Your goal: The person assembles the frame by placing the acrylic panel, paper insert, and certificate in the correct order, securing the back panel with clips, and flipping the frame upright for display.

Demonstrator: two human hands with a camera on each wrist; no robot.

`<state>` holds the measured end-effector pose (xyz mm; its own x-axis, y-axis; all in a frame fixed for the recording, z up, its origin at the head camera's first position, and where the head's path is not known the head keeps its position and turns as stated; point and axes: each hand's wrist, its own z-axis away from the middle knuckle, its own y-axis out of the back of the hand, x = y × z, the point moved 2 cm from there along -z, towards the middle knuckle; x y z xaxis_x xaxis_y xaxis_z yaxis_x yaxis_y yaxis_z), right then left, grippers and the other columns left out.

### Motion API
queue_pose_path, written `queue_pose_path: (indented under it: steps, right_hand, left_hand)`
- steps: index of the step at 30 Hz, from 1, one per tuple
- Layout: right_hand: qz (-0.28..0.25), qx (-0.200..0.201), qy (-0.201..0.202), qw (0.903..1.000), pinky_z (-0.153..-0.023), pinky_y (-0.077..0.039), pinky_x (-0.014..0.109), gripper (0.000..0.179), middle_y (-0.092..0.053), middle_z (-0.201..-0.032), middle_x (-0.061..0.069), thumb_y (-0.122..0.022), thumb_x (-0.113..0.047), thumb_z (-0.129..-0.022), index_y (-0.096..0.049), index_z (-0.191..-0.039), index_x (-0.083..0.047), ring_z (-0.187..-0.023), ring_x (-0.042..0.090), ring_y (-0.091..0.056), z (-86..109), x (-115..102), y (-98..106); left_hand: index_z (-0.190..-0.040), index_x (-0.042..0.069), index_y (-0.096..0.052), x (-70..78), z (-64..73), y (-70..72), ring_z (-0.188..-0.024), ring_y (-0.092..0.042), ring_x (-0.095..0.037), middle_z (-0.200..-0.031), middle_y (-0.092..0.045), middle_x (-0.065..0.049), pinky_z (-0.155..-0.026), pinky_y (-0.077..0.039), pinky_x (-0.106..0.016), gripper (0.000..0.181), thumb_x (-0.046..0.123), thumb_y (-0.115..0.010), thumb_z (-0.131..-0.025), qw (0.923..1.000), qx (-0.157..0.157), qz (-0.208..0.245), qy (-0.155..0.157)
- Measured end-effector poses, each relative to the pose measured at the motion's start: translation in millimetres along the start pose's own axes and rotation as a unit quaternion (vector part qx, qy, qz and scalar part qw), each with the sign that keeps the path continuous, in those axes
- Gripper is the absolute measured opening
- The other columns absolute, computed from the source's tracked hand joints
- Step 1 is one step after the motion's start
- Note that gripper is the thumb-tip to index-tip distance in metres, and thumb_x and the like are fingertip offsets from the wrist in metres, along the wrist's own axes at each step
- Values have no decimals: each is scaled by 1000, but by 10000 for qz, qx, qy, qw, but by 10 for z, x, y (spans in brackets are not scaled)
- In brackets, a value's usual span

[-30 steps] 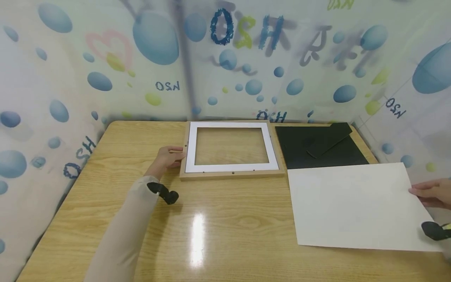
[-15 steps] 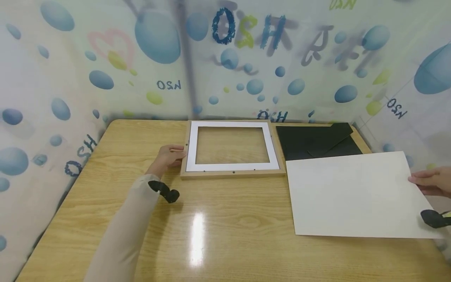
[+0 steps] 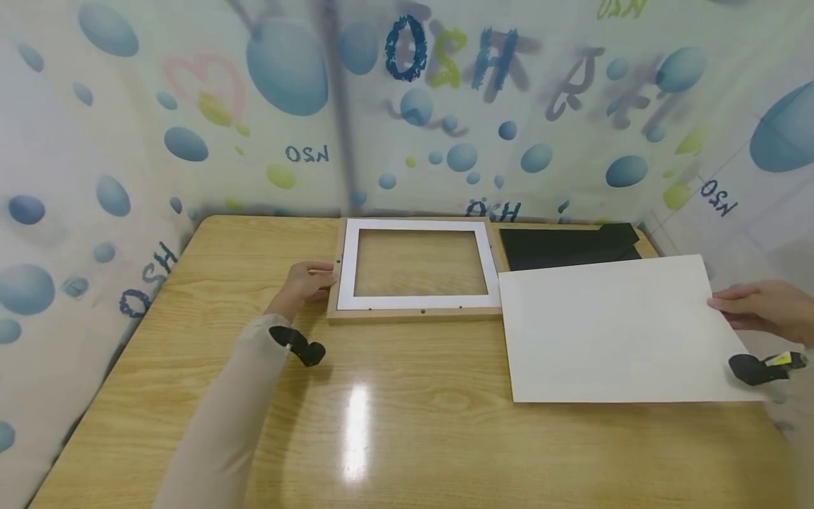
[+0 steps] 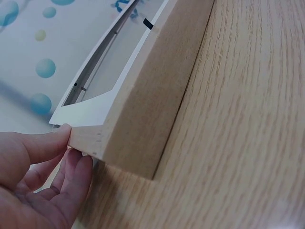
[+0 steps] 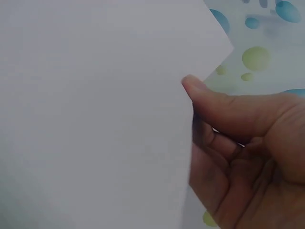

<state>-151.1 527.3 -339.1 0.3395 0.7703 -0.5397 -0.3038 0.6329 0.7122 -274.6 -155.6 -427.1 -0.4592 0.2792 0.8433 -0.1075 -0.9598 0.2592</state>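
Note:
A light wooden picture frame (image 3: pixel 394 317) lies at the back of the table, with a white mat (image 3: pixel 413 303) set inside it. My left hand (image 3: pixel 307 283) grips the frame's left side; in the left wrist view the thumb is on its upper edge and the fingers curl against the outer side. On the right, my right hand (image 3: pixel 763 307) pinches a large white sheet (image 3: pixel 610 336) by its right edge. The right wrist view has the thumb (image 5: pixel 214 102) on the sheet's near face and the fingers behind. The sheet's left edge overlaps the frame's lower right corner in the head view.
A black backing board (image 3: pixel 547 247) with a raised flap (image 3: pixel 620 233) lies right of the frame, partly hidden by the sheet. Patterned cloth walls (image 3: pixel 458 127) rise behind and beside the wooden table (image 3: pixel 407 424).
My right hand has carried the white sheet leftward and farther back, so it covers more of the black board. The left hand stays on the picture frame.

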Motion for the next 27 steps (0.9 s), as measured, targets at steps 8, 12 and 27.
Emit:
queue_pose_path:
  steps: [8,12,27]
  right_hand:
    - [-652,-263,227,9973,-73,-52,26,65,-56,-94,-5,-50,-27,-95,-27,-126,25,-77,2,-57,-131,-202,-86]
    - [-1102,-374,125,9931,-73,-52,26,61,-54,-90,-9,-57,-25,-92,-35,-122,24,-77,4,-57,-201,-281,-125]
    - [-1810,-728,43,9808,-73,-51,24,11,-55,-85,-5,-57,-25,-92,-62,-89,-16,-74,9,-54,-374,-530,-325]
  left_hand:
    - [-132,1,-45,-1,12,0,-107,-50,-25,-130,-46,-17,-91,-44,-34,43,9,-56,-92,10000,-11,13,-29]
    - [-132,1,-45,5,19,-1,-106,-50,-25,-130,-45,-17,-91,-44,-34,43,9,-56,-92,10000,-13,17,-60]
    - [-132,1,-45,-13,20,4,-106,-51,-25,-130,-45,-17,-90,-46,-34,43,9,-57,-91,9998,-45,104,-148]
